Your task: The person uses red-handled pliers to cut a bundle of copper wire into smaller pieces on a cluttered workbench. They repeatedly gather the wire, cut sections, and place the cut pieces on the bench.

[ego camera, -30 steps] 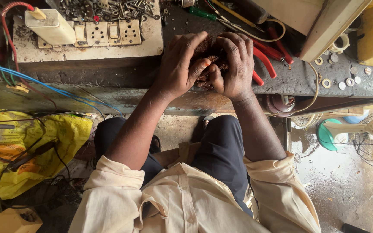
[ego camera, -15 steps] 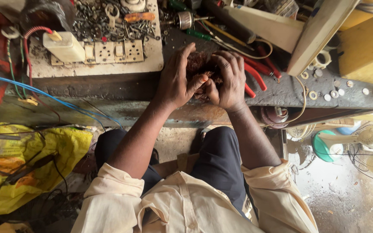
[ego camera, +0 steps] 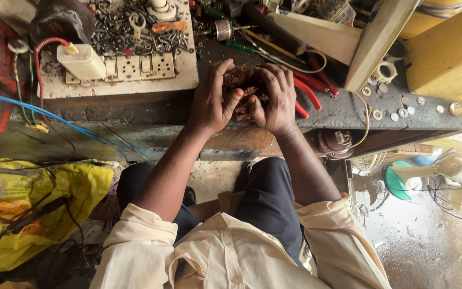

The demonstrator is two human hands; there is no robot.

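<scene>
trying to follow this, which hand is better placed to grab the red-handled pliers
Right, most likely. The right hand lies next to the red-handled pliers; the left hand is across the copper wire bundle, farther off.

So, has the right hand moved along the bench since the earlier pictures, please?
No: the right hand still grips the brown bundle beside the red plier handles; only the camera shifted.

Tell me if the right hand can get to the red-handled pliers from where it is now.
Probably yes. The red-handled pliers lie on the bench right beside the right hand, nothing between them. But that hand and the left hand both grip the coppery wire bundle, so it must let go first.
</scene>
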